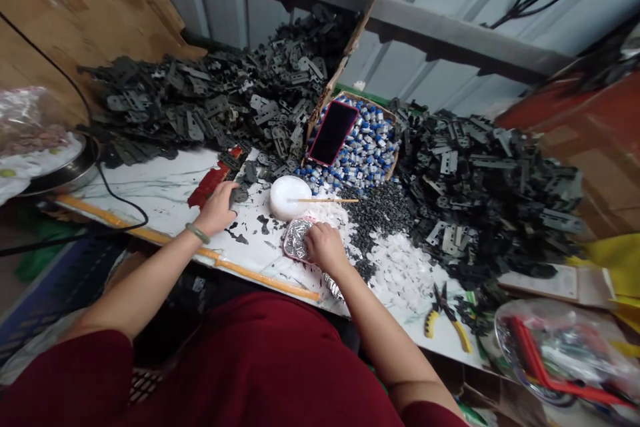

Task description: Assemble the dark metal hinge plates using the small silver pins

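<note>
Red shirt (240, 360) comes first. The right hand (325, 247) sits on a foil pad (296, 240), and I cannot tell if it grips. The left hand (217, 208), with a green bangle (198, 233), pinches a small dark plastic piece (239, 195) above the white table (150, 197). Farther off lie piles of dark pieces (480, 193) and a box of blue-and-white parts (373, 147).

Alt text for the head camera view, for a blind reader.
Two bare hands work at a white bench: the left hand holds a dark bracket, the right hand rests on a foil-lined pink dish. Heaps of dark brackets surround a box of blue-and-white parts with a phone on it.
</note>
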### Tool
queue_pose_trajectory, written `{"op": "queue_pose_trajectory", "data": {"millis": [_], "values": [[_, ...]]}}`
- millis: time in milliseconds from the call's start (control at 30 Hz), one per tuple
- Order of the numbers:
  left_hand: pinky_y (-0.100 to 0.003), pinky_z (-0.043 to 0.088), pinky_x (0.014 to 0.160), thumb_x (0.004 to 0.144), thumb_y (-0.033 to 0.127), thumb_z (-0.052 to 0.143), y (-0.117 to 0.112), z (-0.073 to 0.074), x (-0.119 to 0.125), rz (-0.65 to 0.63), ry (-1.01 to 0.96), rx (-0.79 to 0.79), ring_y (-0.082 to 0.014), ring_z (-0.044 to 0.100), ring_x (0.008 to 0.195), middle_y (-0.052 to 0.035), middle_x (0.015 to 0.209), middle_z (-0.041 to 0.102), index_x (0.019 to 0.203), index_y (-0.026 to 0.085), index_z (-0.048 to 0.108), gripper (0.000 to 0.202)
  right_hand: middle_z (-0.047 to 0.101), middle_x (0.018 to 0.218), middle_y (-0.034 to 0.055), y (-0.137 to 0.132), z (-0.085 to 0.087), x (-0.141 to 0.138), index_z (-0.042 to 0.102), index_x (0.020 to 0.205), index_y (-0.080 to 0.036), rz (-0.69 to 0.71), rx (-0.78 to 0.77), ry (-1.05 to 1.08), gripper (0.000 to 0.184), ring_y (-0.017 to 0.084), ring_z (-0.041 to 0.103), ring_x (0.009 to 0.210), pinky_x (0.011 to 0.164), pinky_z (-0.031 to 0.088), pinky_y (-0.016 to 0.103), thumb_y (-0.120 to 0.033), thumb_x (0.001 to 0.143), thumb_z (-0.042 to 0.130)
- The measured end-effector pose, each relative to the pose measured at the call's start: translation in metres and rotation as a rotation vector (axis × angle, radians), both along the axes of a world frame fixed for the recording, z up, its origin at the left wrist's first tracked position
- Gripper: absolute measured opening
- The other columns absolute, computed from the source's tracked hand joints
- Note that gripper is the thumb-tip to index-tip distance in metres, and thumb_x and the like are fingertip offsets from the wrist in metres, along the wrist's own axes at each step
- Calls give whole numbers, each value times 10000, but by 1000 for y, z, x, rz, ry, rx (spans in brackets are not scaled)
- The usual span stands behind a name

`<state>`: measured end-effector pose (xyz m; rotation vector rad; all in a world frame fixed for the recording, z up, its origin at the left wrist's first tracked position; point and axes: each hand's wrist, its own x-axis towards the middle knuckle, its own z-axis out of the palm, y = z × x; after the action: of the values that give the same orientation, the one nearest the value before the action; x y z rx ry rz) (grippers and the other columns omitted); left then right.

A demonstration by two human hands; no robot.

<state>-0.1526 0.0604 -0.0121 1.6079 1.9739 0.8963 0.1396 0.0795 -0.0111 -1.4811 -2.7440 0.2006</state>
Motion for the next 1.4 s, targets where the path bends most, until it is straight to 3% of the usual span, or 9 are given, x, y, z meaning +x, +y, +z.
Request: {"op": "queue_pose_trajectory", "data": {"millis": [133, 200, 300, 400, 500, 733, 867, 1200, 1400], "values": [[-394, 541, 735, 685, 170, 531, -30, 12, 25, 238, -846, -45, -226, 673, 811, -95, 1003, 651, 1058, 191, 524, 374, 635, 812, 66, 0, -4, 5, 627, 816, -174, -40, 3, 218, 91, 194, 547, 802, 715, 386, 287, -172, 824, 537], [-341, 537, 640, 683, 198, 591, -43, 19, 52, 143, -1197, -212, -209, 676, 717, -95, 912, 676, 1028, 171, 545, 349, 633, 803, 52, 0, -7, 7, 633, 842, -183, -75, -15, 334, 105, 180, 552, 778, 708, 405, 275, -162, 820, 532], [-283, 513, 599, 651, 191, 691, -55, 28, 97, -44, -1400, -413, -202, 675, 709, -96, 868, 695, 999, 147, 589, 366, 641, 843, 47, -1, -9, 8, 642, 942, -194, -93, -50, 447, 160, 172, 565, 802, 740, 431, 276, -157, 831, 532], [-273, 501, 634, 639, 233, 739, -57, 29, 129, -105, -1457, -442, -197, 667, 738, -83, 824, 703, 911, 135, 632, 309, 631, 820, 47, -6, -9, 8, 654, 861, -197, -22, -101, 464, 135, 170, 564, 834, 759, 436, 271, -141, 836, 533], [-257, 478, 656, 612, 250, 765, -54, 23, 144, -94, -1431, -400, -183, 650, 753, -54, 776, 699, 853, 137, 646, 292, 605, 752, 35, -14, -9, 9, 614, 710, -186, 17, -171, 469, 152, 157, 551, 785, 719, 430, 251, -119, 820, 535], [-210, 389, 519, 562, 237, 758, -55, 8, 149, 35, -1299, -333, -91, 519, 520, 37, 612, 613, 783, 164, 603, 280, 626, 706, -11, -20, -1, 13, 613, 764, -187, -304, -361, 886, 65, 121, 551, 646, 633, 434, 227, -231, 795, 575], [-200, 345, 468, 549, 262, 767, -56, 10, 151, 48, -1271, -348, -76, 468, 460, 57, 560, 568, 739, 175, 570, 287, 636, 733, 1, -20, 9, 10, 623, 769, -186, -309, -379, 1028, 116, 126, 560, 660, 650, 460, 242, -302, 778, 609], [-205, 347, 460, 597, 267, 760, -60, 8, 152, 9, -1383, -426, -74, 488, 458, 39, 586, 584, 723, 180, 543, 266, 651, 772, 23, -30, 9, 1, 631, 760, -191, -188, -201, 896, 125, 145, 591, 756, 775, 473, 284, -277, 833, 576], [-203, 359, 466, 589, 254, 759, -61, 6, 150, 23, -1387, -458, -79, 501, 458, 38, 564, 583, 709, 173, 529, 272, 658, 774, 43, -31, 6, 3, 646, 797, -200, 7, -65, 664, 161, 173, 595, 819, 865, 453, 347, -281, 878, 533]]}}
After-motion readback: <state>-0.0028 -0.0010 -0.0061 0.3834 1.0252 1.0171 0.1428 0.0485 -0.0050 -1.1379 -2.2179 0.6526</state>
